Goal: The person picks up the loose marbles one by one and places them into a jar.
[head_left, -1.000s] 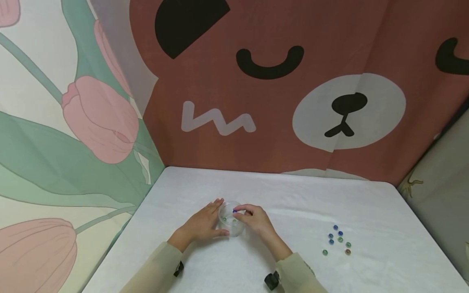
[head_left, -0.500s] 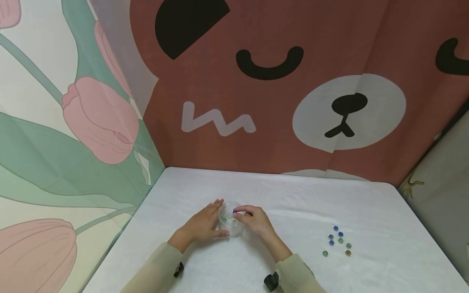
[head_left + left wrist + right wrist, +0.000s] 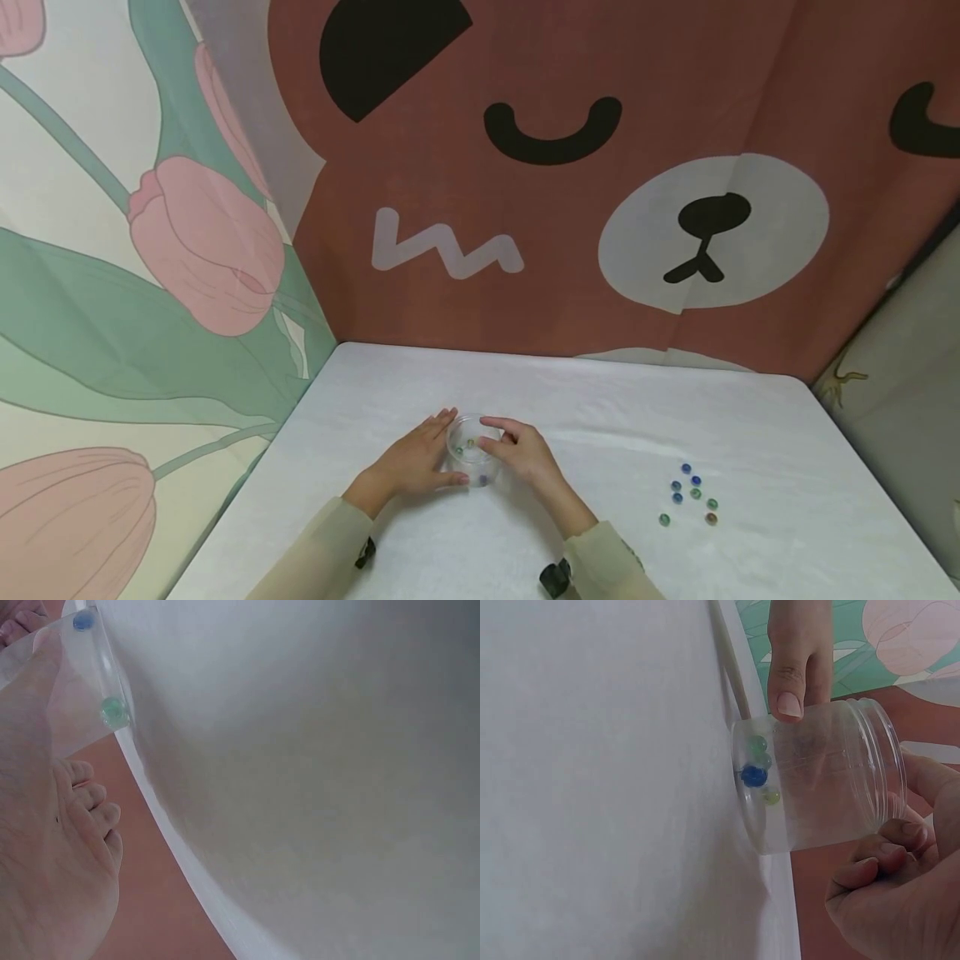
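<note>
A clear plastic jar [image 3: 480,467] stands upright on the white table. My left hand [image 3: 416,454] holds it from the left, with the thumb on the near side and the fingers along the far side. At the jar's mouth, my right hand [image 3: 528,450] has its thumb and index finger apart with nothing between them; its other fingers are curled in the right wrist view. On the jar's bottom lie a blue marble [image 3: 754,776], a yellowish marble [image 3: 771,796] and green marbles [image 3: 758,745]. The left wrist view shows a green marble [image 3: 114,712] through the wall.
Several loose marbles, among them a blue one [image 3: 686,468], a green one [image 3: 664,520] and a brown one [image 3: 712,519], lie on the white tablecloth [image 3: 600,400] to the right. A curtain with a printed bear [image 3: 555,317] hangs behind the table.
The blue marble that my right thumb and index finger pinched over the jar has dropped to its bottom, and those fingers have parted. My left hand has stayed in place.
</note>
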Demonstrator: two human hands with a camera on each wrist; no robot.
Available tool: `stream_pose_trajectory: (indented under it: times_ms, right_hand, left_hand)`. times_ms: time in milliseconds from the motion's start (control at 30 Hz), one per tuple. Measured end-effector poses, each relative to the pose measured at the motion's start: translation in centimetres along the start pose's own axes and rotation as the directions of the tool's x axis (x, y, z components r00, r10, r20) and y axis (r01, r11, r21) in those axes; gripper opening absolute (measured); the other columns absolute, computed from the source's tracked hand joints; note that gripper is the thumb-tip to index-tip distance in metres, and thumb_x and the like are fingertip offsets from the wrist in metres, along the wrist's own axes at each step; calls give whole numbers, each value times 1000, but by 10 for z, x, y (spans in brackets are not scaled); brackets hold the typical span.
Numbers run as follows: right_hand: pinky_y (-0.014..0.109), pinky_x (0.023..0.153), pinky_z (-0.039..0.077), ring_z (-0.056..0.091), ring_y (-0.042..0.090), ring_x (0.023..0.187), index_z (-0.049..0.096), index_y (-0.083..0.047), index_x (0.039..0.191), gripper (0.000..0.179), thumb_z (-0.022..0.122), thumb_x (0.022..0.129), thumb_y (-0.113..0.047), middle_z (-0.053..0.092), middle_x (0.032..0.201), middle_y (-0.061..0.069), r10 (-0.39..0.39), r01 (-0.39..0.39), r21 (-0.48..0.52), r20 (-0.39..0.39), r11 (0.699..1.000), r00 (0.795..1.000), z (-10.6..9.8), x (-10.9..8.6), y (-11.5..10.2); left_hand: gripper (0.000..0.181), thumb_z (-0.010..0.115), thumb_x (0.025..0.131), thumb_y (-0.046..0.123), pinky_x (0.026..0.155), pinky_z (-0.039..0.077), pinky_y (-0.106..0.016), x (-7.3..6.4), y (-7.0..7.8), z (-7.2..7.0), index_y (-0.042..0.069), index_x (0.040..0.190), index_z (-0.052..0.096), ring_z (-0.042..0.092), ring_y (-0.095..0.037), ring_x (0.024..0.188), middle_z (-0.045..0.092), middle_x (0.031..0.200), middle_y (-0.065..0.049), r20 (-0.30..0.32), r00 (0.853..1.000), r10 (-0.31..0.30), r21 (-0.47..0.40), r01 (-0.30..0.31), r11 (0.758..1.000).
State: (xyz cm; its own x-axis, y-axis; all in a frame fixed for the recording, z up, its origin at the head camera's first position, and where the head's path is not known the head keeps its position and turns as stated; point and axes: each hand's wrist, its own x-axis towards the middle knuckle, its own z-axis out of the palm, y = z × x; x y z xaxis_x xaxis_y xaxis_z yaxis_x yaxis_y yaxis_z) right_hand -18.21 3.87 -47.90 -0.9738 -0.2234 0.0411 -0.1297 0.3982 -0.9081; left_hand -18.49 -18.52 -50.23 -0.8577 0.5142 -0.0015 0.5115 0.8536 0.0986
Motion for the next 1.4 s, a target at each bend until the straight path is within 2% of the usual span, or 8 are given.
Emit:
stream_pose_trajectory:
  times_ms: [200, 467, 833, 1067, 1400]
  right_hand:
    - [20, 42, 28, 33, 8, 50, 67, -22, 116, 42, 72, 79, -43, 39, 56, -6, -3, 3, -11, -1, 1000, 1000, 0, -1, 0]
    - [19, 41, 27, 33, 8, 48, 69, -23, 111, 32, 72, 81, -33, 40, 56, -4, -10, 10, -7, -35, 1000, 999, -6, -3, -5]
    - [20, 41, 28, 33, 7, 49, 70, -22, 109, 32, 74, 79, -33, 40, 57, -4, 7, -7, 5, -80, 1000, 997, -17, -7, -5]
    - [20, 43, 29, 35, 8, 51, 70, -24, 107, 29, 74, 79, -30, 41, 59, -5, 36, -33, 30, -107, 999, 994, -30, -11, -3]
    - [21, 45, 31, 37, 10, 53, 69, -28, 110, 37, 75, 76, -41, 43, 62, -4, 97, -91, 47, -143, 995, 985, -54, -23, 4]
  left_hand:
    - [106, 39, 77, 80, 117, 18, -38, 0, 0, 1, 6, 150, 15, 14, -19, 143, 12, 157, -4, -15, 1000, 6, -5, -6, 1000]
    - [107, 41, 77, 79, 117, 20, -39, 1, 1, -1, 5, 149, 16, 16, -21, 143, 15, 156, -6, -19, 1000, 7, -14, -7, 1000]
    - [107, 43, 77, 79, 117, 18, -36, 1, 1, -2, 3, 149, 18, 16, -19, 143, 17, 156, -7, -22, 1000, 16, -23, -17, 1000]
    - [108, 46, 75, 78, 117, 19, -38, 2, 2, -4, 6, 150, 16, 17, -20, 143, 15, 156, -5, 1, 1000, -19, -48, 19, 999]
    - [107, 45, 76, 78, 117, 18, -35, 0, 3, -4, 6, 149, 16, 16, -19, 143, 16, 156, -5, 4, 1000, -15, -37, 16, 999]
